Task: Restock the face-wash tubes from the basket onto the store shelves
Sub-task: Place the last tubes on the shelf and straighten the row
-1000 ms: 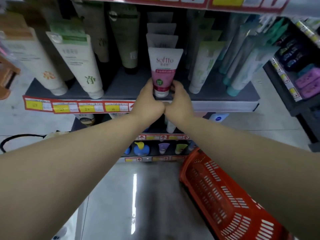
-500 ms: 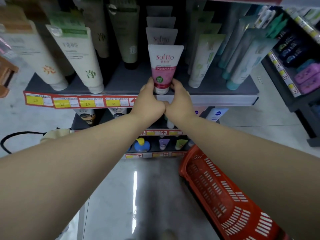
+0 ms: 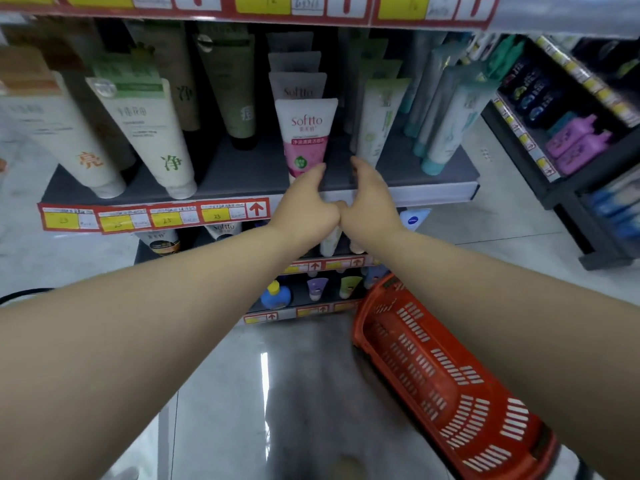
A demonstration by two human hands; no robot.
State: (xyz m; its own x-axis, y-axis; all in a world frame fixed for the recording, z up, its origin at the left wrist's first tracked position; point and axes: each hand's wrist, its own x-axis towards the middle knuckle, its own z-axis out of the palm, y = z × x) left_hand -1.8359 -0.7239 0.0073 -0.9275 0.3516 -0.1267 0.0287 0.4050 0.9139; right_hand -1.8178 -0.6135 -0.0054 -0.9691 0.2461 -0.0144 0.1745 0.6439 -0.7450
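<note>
Grey shelf board [image 3: 242, 174] across the middle of the view, red-and-yellow price tags [image 3: 152, 216] along its front edge, and at the centre stood the Softto tube [image 3: 306, 133]! It was set on end, long axis running up and down, flat crimped end pointing up and cap end down on the board, printed face turned out to the aisle. White body above, pink band below with white lettering, pink brand name, a small green round badge near the foot. It headed a row of matching tubes [image 3: 298, 88] lined up behind it.

Left hand [image 3: 304, 202] was right in front of the cap, fingers [image 3: 317, 171] loosely curved and not wrapped round it; whether they touched the tube could not be told. Right hand [image 3: 370, 202] sat just beside, fingers [image 3: 358, 166] relaxed and clear of the tube, holding nothing. Both hands met at the thumbs. Down on the glossy floor [image 3: 214, 410], lower right, lay the orange basket [image 3: 450, 393].
</note>
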